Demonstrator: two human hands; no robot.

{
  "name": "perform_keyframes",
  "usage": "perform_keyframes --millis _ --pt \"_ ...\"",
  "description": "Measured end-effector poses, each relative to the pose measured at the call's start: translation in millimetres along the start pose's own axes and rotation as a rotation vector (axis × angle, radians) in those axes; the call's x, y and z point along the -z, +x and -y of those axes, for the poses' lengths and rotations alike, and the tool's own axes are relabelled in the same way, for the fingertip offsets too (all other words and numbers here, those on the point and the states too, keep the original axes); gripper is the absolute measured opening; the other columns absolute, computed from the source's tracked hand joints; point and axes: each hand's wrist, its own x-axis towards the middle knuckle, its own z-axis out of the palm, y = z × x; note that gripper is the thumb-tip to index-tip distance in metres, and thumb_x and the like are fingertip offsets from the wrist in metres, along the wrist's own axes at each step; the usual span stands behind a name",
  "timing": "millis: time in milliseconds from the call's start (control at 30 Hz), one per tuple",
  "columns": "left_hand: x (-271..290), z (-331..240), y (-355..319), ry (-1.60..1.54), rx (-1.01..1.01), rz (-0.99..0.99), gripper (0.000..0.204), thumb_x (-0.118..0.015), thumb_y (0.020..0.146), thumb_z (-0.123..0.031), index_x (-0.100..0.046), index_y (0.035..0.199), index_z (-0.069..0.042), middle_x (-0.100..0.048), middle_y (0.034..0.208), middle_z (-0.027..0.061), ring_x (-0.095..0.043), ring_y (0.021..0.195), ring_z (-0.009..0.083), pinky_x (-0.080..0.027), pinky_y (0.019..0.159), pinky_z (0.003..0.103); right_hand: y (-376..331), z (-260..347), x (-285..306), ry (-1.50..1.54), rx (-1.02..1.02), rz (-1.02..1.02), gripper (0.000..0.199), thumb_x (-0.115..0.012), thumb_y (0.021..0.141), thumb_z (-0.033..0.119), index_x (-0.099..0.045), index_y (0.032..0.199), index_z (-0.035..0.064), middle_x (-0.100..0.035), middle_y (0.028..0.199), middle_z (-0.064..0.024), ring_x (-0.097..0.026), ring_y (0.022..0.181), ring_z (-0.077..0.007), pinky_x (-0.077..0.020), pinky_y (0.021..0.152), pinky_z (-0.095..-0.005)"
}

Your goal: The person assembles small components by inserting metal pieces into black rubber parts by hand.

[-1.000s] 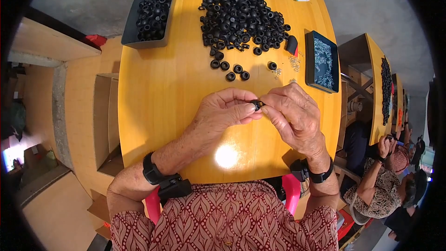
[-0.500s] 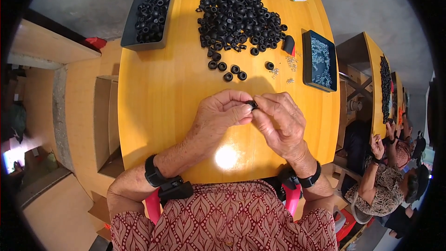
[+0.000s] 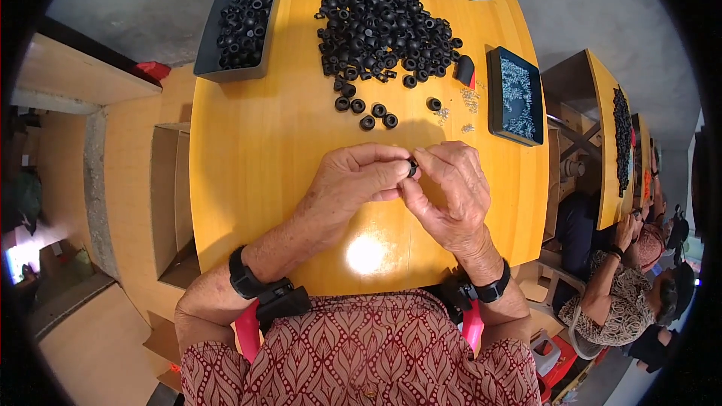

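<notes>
My left hand (image 3: 355,180) and my right hand (image 3: 450,186) meet over the middle of the yellow table (image 3: 263,150), fingertips pinched together on one small black rubber ring (image 3: 412,168). Most of that ring is hidden by my fingers. A big heap of the same black rings (image 3: 383,19) lies at the far side of the table. A few loose rings (image 3: 368,111) sit between the heap and my hands.
A grey tray (image 3: 226,60) holding black rings stands at the far left. A dark tray of small shiny metal parts (image 3: 516,95) is at the right, with a few loose ones (image 3: 466,101) beside it. Another person (image 3: 624,286) works at a neighbouring table on the right.
Both hands have shifted slightly, staying joined on the ring; the right hand's fingers have curled a little closer over it.
</notes>
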Motion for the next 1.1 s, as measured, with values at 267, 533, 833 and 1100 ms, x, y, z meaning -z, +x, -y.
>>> perform_keyframes --millis 267,533,833,1100 --pt "2.6 -1.0 3.7 0.073 -0.02 0.066 0.022 -0.065 0.093 -0.018 -0.067 0.108 -0.001 -0.068 0.097 0.0039 -0.063 0.091 0.0097 -0.051 0.083 0.025 -1.3 0.3 2.3 0.06 -0.009 0.056 0.037 -0.078 0.069 0.003 -0.066 0.104 0.0017 -0.062 0.092 -0.0086 -0.06 0.079 -0.0251 -0.0468 0.076 -0.0369" --pt "-0.8 3.2 4.6 0.054 -0.115 0.06 0.021 -0.064 0.094 -0.014 -0.066 0.104 0.004 -0.068 0.095 0.0073 -0.064 0.089 0.0114 -0.052 0.082 0.025 6.0 5.6 8.8 -0.089 -0.026 0.111 0.045 -0.081 0.067 0.011 -0.064 0.107 0.002 -0.061 0.09 -0.0075 -0.06 0.081 -0.0237 -0.0462 0.077 -0.037" --pt "-1.4 -2.4 2.6 0.127 -0.047 0.008 0.026 -0.064 0.094 -0.021 -0.067 0.106 0.001 -0.068 0.095 0.0039 -0.062 0.089 0.0096 -0.051 0.081 0.025 9.7 -4.9 11.7 -0.161 0.138 0.144 0.039 -0.081 0.067 0.012 -0.065 0.1 0.0005 -0.061 0.087 -0.0086 -0.06 0.076 -0.0259 -0.0478 0.069 -0.0367" --pt "4.1 -4.0 0.4 0.191 0.022 0.086 0.028 -0.064 0.095 -0.024 -0.068 0.107 0.0 -0.067 0.095 0.0027 -0.061 0.091 0.0079 -0.051 0.081 0.025 6.1 -9.6 11.0 -0.06 0.114 0.057 0.04 -0.082 0.064 0.008 -0.065 0.099 -0.0013 -0.063 0.087 -0.0107 -0.06 0.074 -0.0267 -0.0487 0.069 -0.0369"
